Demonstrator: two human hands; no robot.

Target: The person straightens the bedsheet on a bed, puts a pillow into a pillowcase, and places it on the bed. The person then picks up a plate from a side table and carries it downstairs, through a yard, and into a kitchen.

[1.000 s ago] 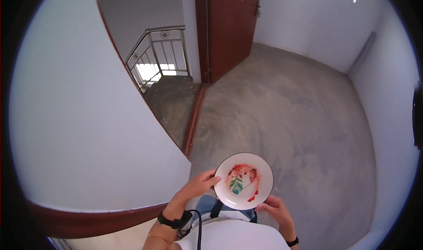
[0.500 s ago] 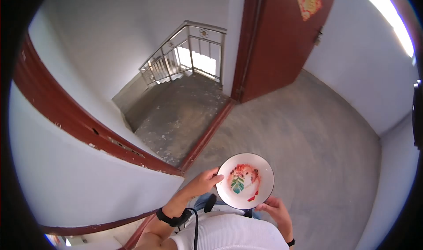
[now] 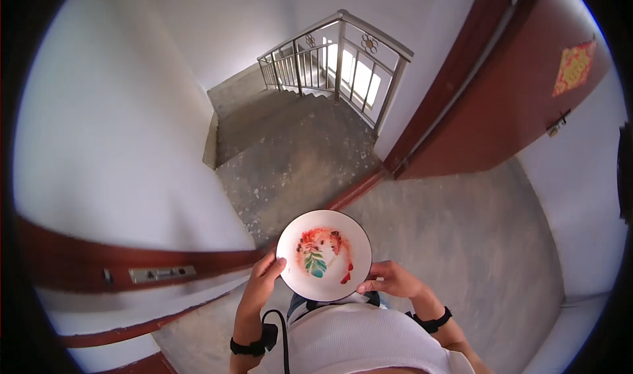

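A round white plate (image 3: pixel 300 278) with a dark rim is held level in front of my body. Red, wet-looking scraps with dark specks (image 3: pixel 328 231) lie on it around a green leaf pattern (image 3: pixel 315 263). My left hand (image 3: pixel 266 274) grips the plate's left edge, thumb on top. On the lower right edge my right hand (image 3: pixel 389 280) has hold of it, thumb on the rim. The other fingers of both hands are partly hidden beneath the plate. Both wrists wear black straps.
A red door (image 3: pixel 501 117) stands ajar on the right. Beyond the red threshold (image 3: pixel 359 188), a concrete landing (image 3: pixel 297 150) leads to descending stairs with a metal railing (image 3: pixel 339 57). On the left is a red door frame with a strike plate (image 3: pixel 161 274).
The view has turned left and moved nearer to the doorway. Both hands still hold the plate, which now appears further left, in front of the threshold.
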